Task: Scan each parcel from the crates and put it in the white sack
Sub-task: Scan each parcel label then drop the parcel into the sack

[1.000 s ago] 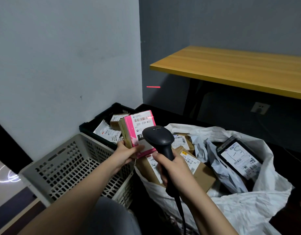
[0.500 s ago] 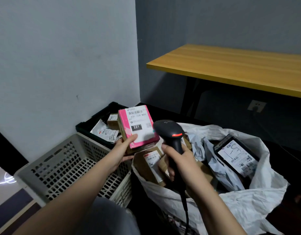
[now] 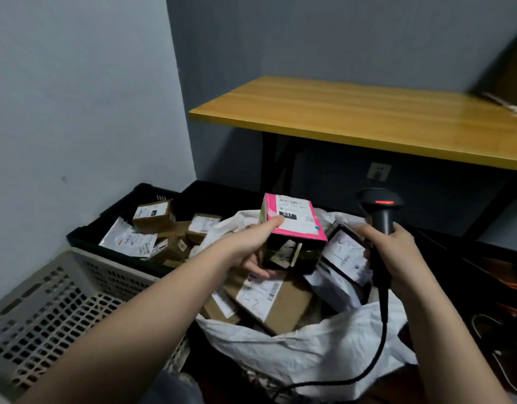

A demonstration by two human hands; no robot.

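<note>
The pink-edged cardboard parcel with the white shipping label (image 3: 292,225) is in my left hand (image 3: 251,252), held over the open mouth of the white woven plastic sack (image 3: 309,354). My left grip is closed on it, thumb on the label face and fingers curled beneath, the box tilted with its dark end panel toward me. It is above the sack's contents, not yet lying among them.

My right hand (image 3: 397,252) is wrapped tight round the handle of the black handheld barcode scanner (image 3: 381,208), whose red light shows on its head; its head points away from the parcel, so I judge the scan of this one finished and only the drop left.

The sack already holds several pieces: a brown cardboard box with a white label (image 3: 269,301) lying flat, and a dark-edged packet with a white label (image 3: 343,258) just beside the scanner, with more partly buried under them.

The black plastic crate (image 3: 85,231) against the wall has brown boxes and white mailers left in it, so a fair share of work remains. The nearer grey perforated plastic crate (image 3: 47,310) shows no parcels in the part I can see.

Behind stands a yellow wooden tabletop (image 3: 368,118).
</note>
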